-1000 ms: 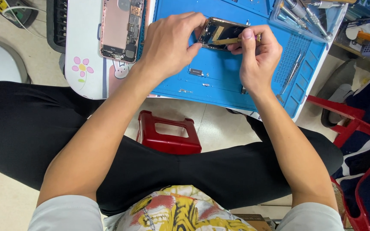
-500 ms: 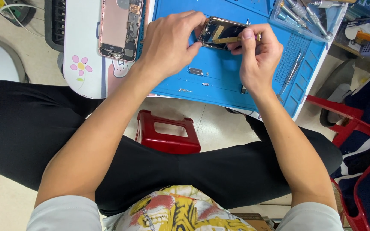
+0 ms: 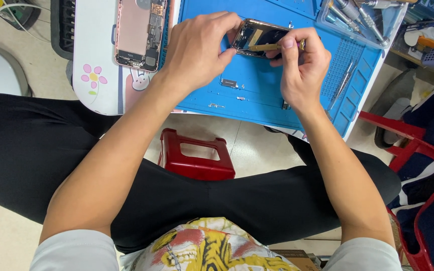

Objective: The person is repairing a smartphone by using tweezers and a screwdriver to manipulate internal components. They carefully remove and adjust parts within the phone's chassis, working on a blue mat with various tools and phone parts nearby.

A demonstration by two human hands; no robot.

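Note:
My left hand point(image 3: 199, 50) grips the left edge of an opened phone body point(image 3: 259, 36) held tilted just above a blue repair mat point(image 3: 257, 95). My right hand point(image 3: 302, 65) pinches a thin gold-coloured tool point(image 3: 267, 47) whose tip lies across the phone's inside. Small metal parts point(image 3: 228, 83) lie on the mat beneath my hands.
A second opened phone with a rose-gold frame point(image 3: 139, 32) lies on a white table point(image 3: 96, 95) to the left. A clear tray of screwdrivers point(image 3: 357, 17) sits at the mat's far right, tweezers point(image 3: 345, 80) near it. A red stool point(image 3: 197, 158) stands between my legs, red chairs point(image 3: 418, 150) at right.

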